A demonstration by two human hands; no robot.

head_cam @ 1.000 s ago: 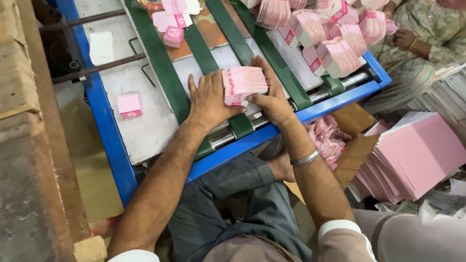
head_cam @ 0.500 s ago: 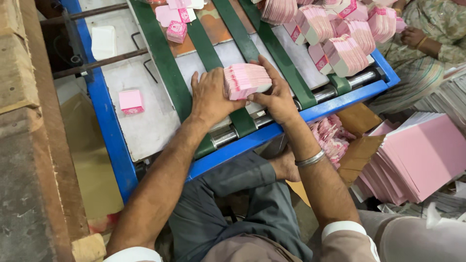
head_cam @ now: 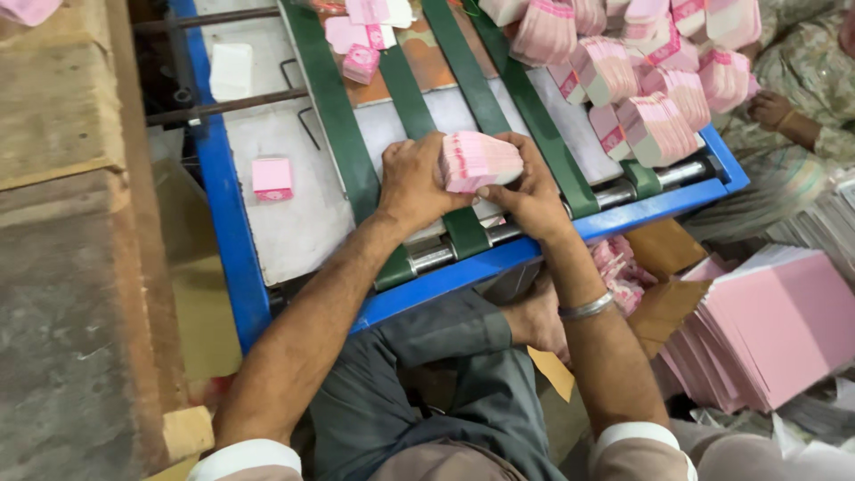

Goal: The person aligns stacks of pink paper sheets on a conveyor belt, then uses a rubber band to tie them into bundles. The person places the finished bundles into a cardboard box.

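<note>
Blue-framed table (head_cam: 233, 258), three green belts (head_cam: 343, 134). Pink sheet pile (head_cam: 775, 325) on the floor, right. Left hand (head_cam: 411, 183) and right hand (head_cam: 527, 191) clamp one pink stack (head_cam: 476, 160) over the middle belt; one small pink pack (head_cam: 272, 178) lies apart, left

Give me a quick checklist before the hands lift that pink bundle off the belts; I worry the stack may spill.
1. Left hand on the stack of pink paper sheets: ok, it presses the near end.
2. Right hand on the stack: ok, fingers wrap the far side.
3. Edges squared: not ok, the sheets fan out slightly at the right end.
4. Stack over the green conveyor belts: ok, above the blue metal frame edge.
5. Belts stopped: cannot tell.
6. Nearby heap of banded pink bundles: ok, apart from the grip of both hands.
</note>
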